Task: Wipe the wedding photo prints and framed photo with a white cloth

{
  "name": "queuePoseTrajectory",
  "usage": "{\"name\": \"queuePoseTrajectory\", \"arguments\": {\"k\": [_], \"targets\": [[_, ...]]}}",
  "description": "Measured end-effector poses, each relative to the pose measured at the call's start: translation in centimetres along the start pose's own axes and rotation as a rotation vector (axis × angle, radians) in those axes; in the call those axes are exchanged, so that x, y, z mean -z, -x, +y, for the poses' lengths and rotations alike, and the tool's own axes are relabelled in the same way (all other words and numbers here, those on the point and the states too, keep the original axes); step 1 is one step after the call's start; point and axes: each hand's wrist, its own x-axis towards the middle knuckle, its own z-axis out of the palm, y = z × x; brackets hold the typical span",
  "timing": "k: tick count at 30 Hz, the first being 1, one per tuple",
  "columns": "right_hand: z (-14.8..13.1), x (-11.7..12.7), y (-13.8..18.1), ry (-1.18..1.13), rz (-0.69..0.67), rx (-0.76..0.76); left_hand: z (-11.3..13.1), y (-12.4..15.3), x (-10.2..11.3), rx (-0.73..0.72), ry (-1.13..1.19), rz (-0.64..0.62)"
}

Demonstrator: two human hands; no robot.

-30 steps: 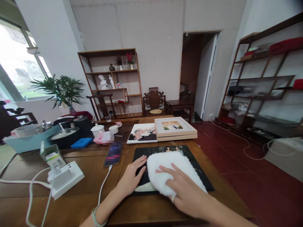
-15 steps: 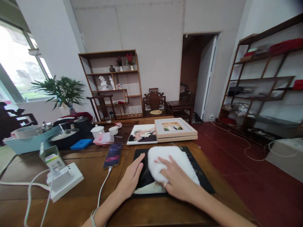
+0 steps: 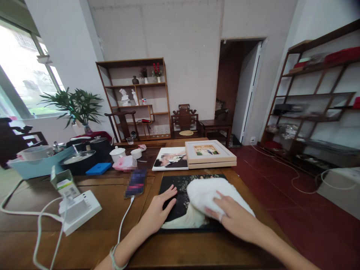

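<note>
A dark photo panel with a pale gown in its picture lies flat on the wooden table in front of me. On its left edge rests my left hand, open, fingers stretched and holding nothing. My right hand presses a fluffy white cloth onto the panel's right half, with its fingers over the cloth. The cloth hides much of that side of the picture and its right edge.
Behind the panel lie a white photo print and stacked pale picture frames. To the left are a phone on a charging cable, a power strip, a blue box, a pink packet and a black pan.
My right hand has moved the white cloth to the right across the panel, uncovering more of the picture's middle. My left hand stays at the left edge, its fingers slightly more spread.
</note>
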Motion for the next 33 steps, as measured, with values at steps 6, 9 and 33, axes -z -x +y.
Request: {"name": "queuePoseTrajectory", "arguments": {"k": [6, 9, 33], "targets": [[1.2, 1.1, -7.3, -0.201, 0.145, -0.178, -0.3, 0.0, -0.2, -0.04, -0.02, 0.025], [-0.4, 0.3, -11.0, -0.233, 0.109, -0.106, -0.4, 0.0, -0.2, -0.041, -0.03, 0.025], [5.2, 0.2, -3.6, 0.191, 0.163, 0.076, -0.2, -0.2, -0.1, -0.034, -0.043, 0.074]]}}
